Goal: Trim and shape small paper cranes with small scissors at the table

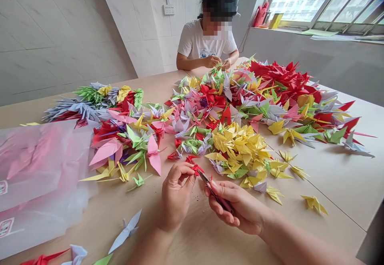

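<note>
My left hand (pixel 177 195) pinches a small red paper crane (pixel 193 166) between thumb and fingers. My right hand (pixel 237 207) grips a slim metal tool with a red handle (pixel 216 193), perhaps tweezers or small scissors. Its tip meets the red crane. Just beyond my hands lies a large spread of origami cranes (pixel 222 113) in many colours, with a yellow heap (pixel 237 149) closest to me. A pale blue crane (pixel 126 229) lies by my left forearm.
The cranes cover a light wooden table (pixel 330 185). Translucent plastic bags (pixel 42 177) lie at the left. Across the table, a person in a white T-shirt (pixel 207 43) works with both hands in the cranes. A window and sill are at the back right.
</note>
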`<state>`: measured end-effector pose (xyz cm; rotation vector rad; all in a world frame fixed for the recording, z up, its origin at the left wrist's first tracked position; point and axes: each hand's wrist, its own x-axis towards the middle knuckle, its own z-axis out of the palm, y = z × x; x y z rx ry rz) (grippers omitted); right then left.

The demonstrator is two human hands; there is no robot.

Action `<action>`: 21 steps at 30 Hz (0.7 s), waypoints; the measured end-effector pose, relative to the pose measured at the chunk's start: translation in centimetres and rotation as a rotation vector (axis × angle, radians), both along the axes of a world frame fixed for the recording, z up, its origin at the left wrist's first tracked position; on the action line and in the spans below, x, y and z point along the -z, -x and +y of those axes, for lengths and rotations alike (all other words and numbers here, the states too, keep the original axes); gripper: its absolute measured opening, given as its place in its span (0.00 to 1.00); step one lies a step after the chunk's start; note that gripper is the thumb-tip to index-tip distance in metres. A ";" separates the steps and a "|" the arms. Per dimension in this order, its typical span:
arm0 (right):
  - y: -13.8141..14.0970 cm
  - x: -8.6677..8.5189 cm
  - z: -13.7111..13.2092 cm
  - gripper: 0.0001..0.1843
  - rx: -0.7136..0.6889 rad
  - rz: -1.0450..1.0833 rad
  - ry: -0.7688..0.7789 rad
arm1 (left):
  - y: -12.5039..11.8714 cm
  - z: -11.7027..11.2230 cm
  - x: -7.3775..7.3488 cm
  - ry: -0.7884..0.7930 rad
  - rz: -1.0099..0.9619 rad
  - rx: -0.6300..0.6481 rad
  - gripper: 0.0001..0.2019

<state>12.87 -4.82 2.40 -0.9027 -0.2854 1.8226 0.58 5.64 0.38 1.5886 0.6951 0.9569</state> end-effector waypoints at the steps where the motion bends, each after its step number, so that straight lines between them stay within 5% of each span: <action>1: 0.0 0.0 0.0 0.16 -0.001 -0.001 0.000 | 0.0 0.0 0.1 -0.016 0.004 0.002 0.02; 21: 0.0 -0.2 0.0 0.17 -0.008 -0.084 0.018 | 0.0 0.1 0.1 0.074 -0.017 0.014 0.02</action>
